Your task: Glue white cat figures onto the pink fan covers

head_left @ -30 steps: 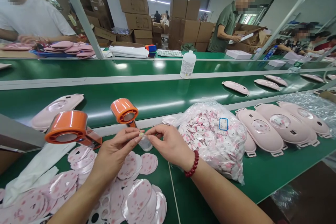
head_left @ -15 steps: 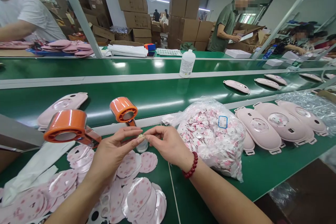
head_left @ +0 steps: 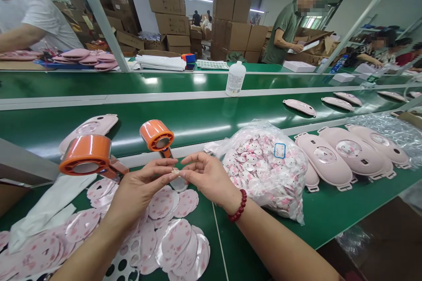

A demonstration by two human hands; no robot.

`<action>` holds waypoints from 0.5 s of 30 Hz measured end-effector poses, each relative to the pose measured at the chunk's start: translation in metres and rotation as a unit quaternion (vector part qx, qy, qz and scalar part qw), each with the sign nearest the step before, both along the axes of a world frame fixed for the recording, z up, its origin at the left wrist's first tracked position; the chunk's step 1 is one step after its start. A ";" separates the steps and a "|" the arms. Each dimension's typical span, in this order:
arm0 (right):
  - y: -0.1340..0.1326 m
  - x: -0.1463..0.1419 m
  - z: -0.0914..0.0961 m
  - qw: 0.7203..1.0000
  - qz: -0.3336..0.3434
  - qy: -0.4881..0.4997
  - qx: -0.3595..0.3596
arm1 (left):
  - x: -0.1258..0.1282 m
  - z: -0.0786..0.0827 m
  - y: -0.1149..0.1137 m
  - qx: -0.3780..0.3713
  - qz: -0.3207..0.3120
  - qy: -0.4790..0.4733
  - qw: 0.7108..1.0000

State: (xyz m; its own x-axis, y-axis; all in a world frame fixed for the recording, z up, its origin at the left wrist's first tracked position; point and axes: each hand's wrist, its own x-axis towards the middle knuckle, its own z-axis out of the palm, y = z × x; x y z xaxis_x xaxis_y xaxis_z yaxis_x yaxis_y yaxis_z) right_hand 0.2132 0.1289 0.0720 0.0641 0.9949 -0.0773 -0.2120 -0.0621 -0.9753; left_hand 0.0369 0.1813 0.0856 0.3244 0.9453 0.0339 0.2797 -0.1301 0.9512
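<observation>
My left hand pinches a tiny pale piece between thumb and fingertips. My right hand faces it with fingers spread, its thumb tip close beside the piece, and a red bead bracelet circles that wrist. Below my hands lie overlapping pink round printed sheets. A clear bag of small pink-and-white printed pieces sits right of my right hand. Two orange tape dispensers stand left of and beyond my fingers. Pink oval plastic cases lie further right.
Green conveyor belts run across the view, carrying more pink cases. A white plastic bottle stands on the rail. Bubble wrap lies far right. Co-workers stand beyond the belts, near stacked cardboard boxes.
My right hand's fingers have spread apart from the tiny piece, and the left hand still pinches it. The whole scene has shifted slightly in view as my head moved.
</observation>
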 end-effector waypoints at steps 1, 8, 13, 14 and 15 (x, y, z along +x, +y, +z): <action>0.000 0.000 0.001 1.000 0.000 0.003 -0.001 | 0.000 -0.002 0.000 -0.010 0.004 -0.007 1.000; -0.006 0.001 0.005 1.000 -0.002 0.001 -0.001 | -0.011 -0.006 0.006 -0.049 -0.048 -0.008 0.998; -0.008 0.000 0.005 1.000 -0.007 -0.004 0.008 | -0.015 0.001 0.012 -0.034 -0.106 0.011 0.994; -0.008 0.000 0.005 1.000 -0.008 -0.005 0.014 | -0.015 0.003 0.013 -0.026 -0.111 0.013 0.993; -0.009 -0.001 0.005 1.000 -0.009 -0.007 0.021 | -0.014 0.005 0.013 -0.017 -0.113 0.014 0.993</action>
State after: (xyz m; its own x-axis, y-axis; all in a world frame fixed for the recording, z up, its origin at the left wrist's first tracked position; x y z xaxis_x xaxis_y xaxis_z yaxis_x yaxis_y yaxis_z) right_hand 0.2123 0.1202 0.0773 0.0830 0.9960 -0.0343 -0.1996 -0.0171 -0.9797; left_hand 0.0230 0.1943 0.0909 0.5293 0.8484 -0.0091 0.2732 -0.1603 0.9485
